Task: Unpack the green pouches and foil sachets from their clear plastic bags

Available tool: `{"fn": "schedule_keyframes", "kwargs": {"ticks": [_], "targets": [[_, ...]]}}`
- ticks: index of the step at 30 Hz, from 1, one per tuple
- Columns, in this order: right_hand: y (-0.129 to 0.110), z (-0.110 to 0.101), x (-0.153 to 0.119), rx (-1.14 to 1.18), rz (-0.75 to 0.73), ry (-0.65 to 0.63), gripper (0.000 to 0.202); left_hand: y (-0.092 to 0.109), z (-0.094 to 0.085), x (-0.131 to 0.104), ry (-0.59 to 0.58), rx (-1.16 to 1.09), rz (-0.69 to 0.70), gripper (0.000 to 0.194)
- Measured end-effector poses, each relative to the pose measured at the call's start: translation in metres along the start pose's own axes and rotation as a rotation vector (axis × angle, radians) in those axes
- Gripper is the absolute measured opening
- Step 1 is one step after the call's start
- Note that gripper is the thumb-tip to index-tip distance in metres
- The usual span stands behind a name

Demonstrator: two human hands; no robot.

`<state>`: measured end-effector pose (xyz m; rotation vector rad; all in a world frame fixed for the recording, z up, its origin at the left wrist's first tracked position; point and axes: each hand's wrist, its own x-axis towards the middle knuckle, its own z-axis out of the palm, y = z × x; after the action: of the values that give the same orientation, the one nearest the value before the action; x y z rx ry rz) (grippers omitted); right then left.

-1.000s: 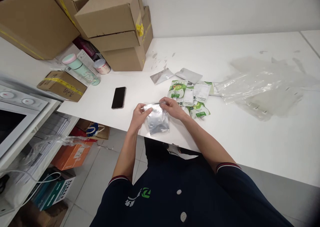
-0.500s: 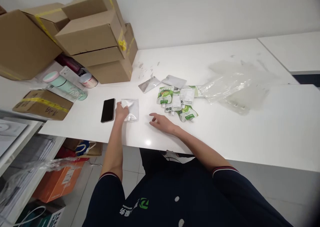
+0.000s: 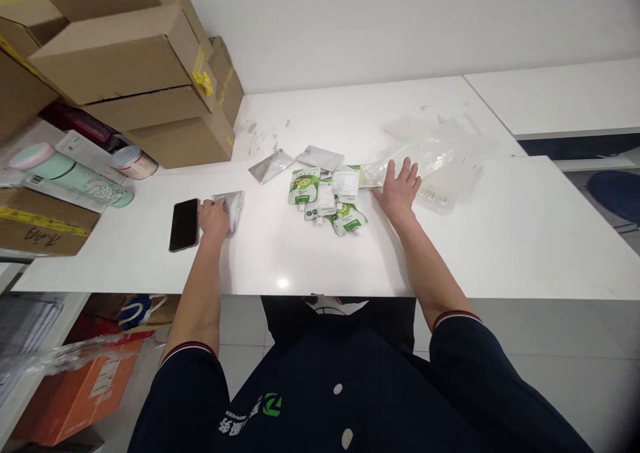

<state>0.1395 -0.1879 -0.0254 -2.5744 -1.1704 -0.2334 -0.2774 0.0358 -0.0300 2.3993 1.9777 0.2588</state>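
My left hand [image 3: 214, 220] lies at the left edge of a silver pouch [image 3: 235, 208], its fingers curled closed on that edge and partly hidden by the hand's back. My right hand [image 3: 399, 190] is spread open over the near left part of a crumpled clear plastic bag [image 3: 437, 160]. Left of this hand is an overlapping group of green-and-white spouted pouches [image 3: 303, 185]. Behind the group lie two more silver pouches, a shiny one [image 3: 271, 166] and a paler one [image 3: 320, 158].
A black phone [image 3: 185, 224] lies just left of my left hand. Stacked cardboard boxes [image 3: 125, 60], a tin [image 3: 134, 162] and a mint-green bottle [image 3: 75, 173] stand at the left. The white table [image 3: 540, 240] meets a wall behind; a blue stool seat [image 3: 614, 193] shows at far right.
My right hand has moved right, from in front of the spouted pouches to the plastic bag, and its fingers have spread. My left hand stays at the silver pouch. The view has shifted right.
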Motion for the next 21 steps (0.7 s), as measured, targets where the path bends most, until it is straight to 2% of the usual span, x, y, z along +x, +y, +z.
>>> {"fn": "schedule_keyframes", "kwargs": {"ticks": [1, 4, 6, 8, 10, 13, 15, 16, 18, 21], "targets": [[0.005, 0.006, 0.005, -0.041, 0.010, -0.039, 0.067, 0.000, -0.001, 0.000, -0.014, -0.005, -0.002, 0.048], [0.017, 0.015, 0.006, -0.086, 0.012, -0.149, 0.045, -0.001, -0.003, -0.003, -0.030, -0.026, 0.005, 0.044], [0.022, 0.012, 0.002, -0.079, 0.017, -0.203, 0.039, -0.003, -0.003, -0.004, -0.020, -0.054, 0.014, 0.040], [0.030, 0.004, 0.002, -0.024, 0.068, -0.185, 0.040, -0.006, -0.002, -0.004, 0.005, -0.113, 0.020, 0.037], [0.041, -0.009, 0.007, 0.099, 0.149, -0.054, 0.039, -0.009, 0.000, -0.003, 0.036, -0.177, 0.026, 0.036], [0.059, -0.034, 0.017, 0.447, 0.232, 0.328, 0.030, -0.006, 0.003, -0.005, 0.198, -0.291, 0.091, 0.034], [0.064, -0.053, 0.020, 0.794, 0.235, 0.515, 0.023, 0.005, 0.002, -0.011, 0.372, -0.384, 0.177, 0.032], [0.062, -0.063, 0.020, 0.977, 0.224, 0.542, 0.021, 0.015, 0.000, -0.017, 0.456, -0.430, 0.221, 0.032], [0.049, -0.082, 0.014, 1.302, 0.185, 0.471, 0.024, 0.040, -0.008, -0.032, 0.543, -0.509, 0.299, 0.033], [0.012, -0.102, -0.005, 1.615, 0.144, 0.241, 0.034, 0.087, -0.029, -0.064, 0.502, -0.662, 0.410, 0.036]]}}
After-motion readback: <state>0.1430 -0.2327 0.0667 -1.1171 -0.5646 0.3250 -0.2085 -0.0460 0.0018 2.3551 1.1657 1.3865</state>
